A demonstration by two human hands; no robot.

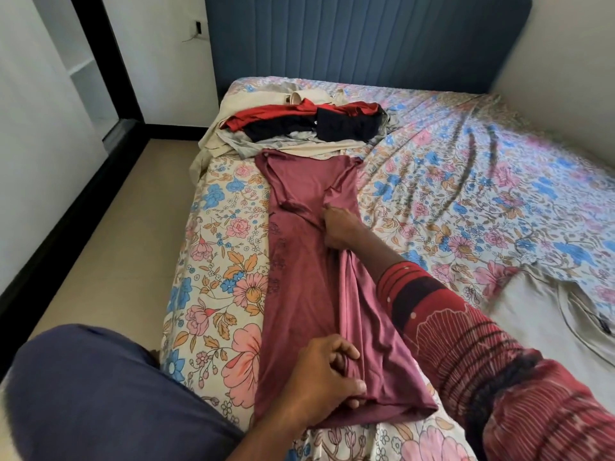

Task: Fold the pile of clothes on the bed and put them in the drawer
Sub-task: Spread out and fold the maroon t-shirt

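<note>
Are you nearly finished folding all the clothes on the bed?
Not nearly. Nothing looks folded or put away yet. In hand: the long maroon dress lies spread on the floral bedsheet, the right hand pinching its middle and the left hand gripping its hem. Left: the jumbled pile of red, black and cream clothes. No drawer is in view.
</note>
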